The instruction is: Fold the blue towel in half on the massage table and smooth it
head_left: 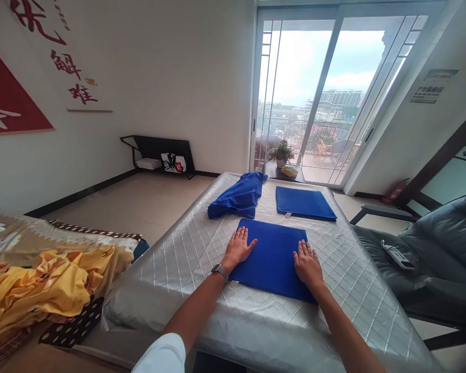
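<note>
My left hand (237, 248) lies flat on the left edge of a folded blue towel (272, 259), and my right hand (308, 266) presses flat on its right edge. Neither hand grips the cloth, and the fingers of both are slightly apart. This towel sits on a silver quilted mattress (171, 280). Beyond it lie a second folded blue towel (305, 203) and a crumpled blue towel (238, 196). A wristwatch (219, 271) circles my left wrist.
A bed (50, 274) with rumpled yellow cloth lies to the left. A grey recliner (431, 259) with a white remote (398, 255) stands to the right. Past the mattress's far end are a small table (283, 172) with a potted plant and a glass balcony door (303, 93).
</note>
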Available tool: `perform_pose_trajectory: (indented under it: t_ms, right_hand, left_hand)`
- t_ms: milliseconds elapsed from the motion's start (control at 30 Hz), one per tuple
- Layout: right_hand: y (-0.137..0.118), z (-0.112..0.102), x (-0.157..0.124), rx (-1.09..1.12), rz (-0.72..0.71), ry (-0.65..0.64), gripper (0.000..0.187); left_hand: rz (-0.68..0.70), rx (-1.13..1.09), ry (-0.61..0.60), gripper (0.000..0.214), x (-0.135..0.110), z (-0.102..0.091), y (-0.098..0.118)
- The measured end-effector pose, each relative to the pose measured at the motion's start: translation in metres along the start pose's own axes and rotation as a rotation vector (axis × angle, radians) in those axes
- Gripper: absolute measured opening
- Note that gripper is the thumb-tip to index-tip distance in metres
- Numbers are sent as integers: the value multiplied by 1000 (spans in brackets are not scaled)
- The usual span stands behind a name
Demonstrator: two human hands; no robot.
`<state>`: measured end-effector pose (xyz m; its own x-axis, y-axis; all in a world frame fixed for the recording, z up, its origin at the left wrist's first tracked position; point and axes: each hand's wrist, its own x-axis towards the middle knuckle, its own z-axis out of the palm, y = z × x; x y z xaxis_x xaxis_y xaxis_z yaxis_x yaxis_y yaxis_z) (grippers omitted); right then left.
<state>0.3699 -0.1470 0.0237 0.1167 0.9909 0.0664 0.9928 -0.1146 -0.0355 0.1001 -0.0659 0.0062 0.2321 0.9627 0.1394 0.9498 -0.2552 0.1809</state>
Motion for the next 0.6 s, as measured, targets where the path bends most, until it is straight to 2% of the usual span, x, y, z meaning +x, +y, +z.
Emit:
perform_pose_trajectory:
  t_ms: [167,300,400,533,600]
  right_hand:
    - [7,10,-44,-21,3,-71,69]
    - [9,14,-58,-9,-6,-81,68]
    - [8,13,-58,25,-8,-74,68]
    - [8,13,-57,48,-12,-61,67]
    - [9,13,-58,47,-32,-63,65]
  left_hand:
    - [-2,-4,-31,82,3,1,-7]
    - [-29,-13,2,81,4,-8,-2]
    - [99,-52,37,81,-6,-15,30]
    - [454,-115,-3,78,-37,-7,98]
    - [584,-136,-23,76,-52,1,125]
